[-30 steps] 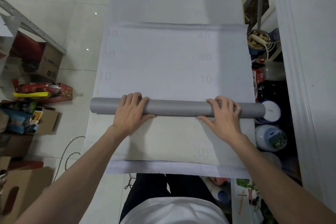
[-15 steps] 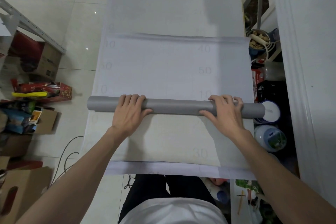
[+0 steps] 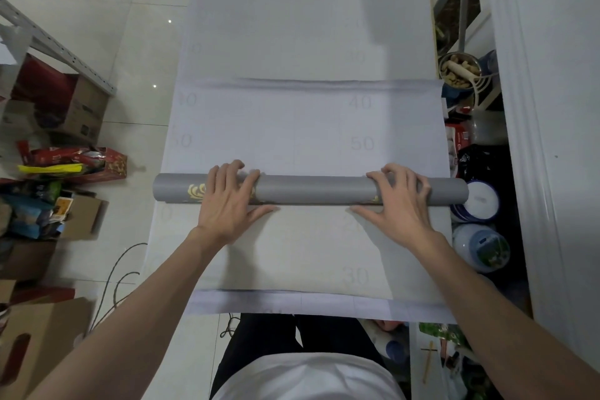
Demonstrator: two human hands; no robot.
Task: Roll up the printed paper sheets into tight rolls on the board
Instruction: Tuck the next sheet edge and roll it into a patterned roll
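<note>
A grey paper roll (image 3: 311, 189) lies crosswise on the long white board (image 3: 308, 10), which carries faint printed numbers. A yellow print shows on the roll's left part. The unrolled part of the sheet (image 3: 292, 130) lies flat beyond the roll, its far edge slightly raised. My left hand (image 3: 227, 201) holds the roll left of the middle, fingers curled over its top and thumb on the near side. My right hand (image 3: 399, 201) holds it the same way near the right end. The roll's ends stick out past both board edges.
Cardboard boxes (image 3: 81, 107), a red box (image 3: 81, 162) and a cable (image 3: 113, 269) lie on the tiled floor at the left. Lidded tubs (image 3: 480, 201) and a tin (image 3: 459, 70) crowd the narrow gap at the right, beside a white panel (image 3: 552, 140).
The sheet's far edge has come closer to the roll as more paper wound on. A yellow print has turned into view on the roll. Both hands shifted their hold slightly.
</note>
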